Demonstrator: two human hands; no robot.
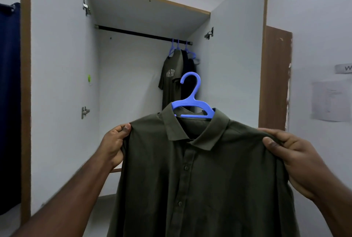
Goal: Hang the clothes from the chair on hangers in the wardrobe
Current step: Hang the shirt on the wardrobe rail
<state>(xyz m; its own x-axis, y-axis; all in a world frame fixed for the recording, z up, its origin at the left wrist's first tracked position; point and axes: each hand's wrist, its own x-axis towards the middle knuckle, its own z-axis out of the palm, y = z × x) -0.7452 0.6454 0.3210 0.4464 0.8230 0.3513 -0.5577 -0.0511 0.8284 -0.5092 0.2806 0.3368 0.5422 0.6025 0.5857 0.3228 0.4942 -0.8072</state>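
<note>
Below both grips, the olive shirt (200,179) runs off the bottom edge, hem unseen. Between the grips, its collar hides the blue hanger (192,103) arms. Beyond them, the hanging T-shirt (171,76) print is unreadable. The wall sign (344,68) is cut off by the right edge.

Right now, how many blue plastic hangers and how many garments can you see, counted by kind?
Blue plastic hangers: 4, one in the held olive button-up shirt at, three on the black rail.
Garments: 3, adding an olive printed T-shirt and a dark garment.
Total: 7
</note>
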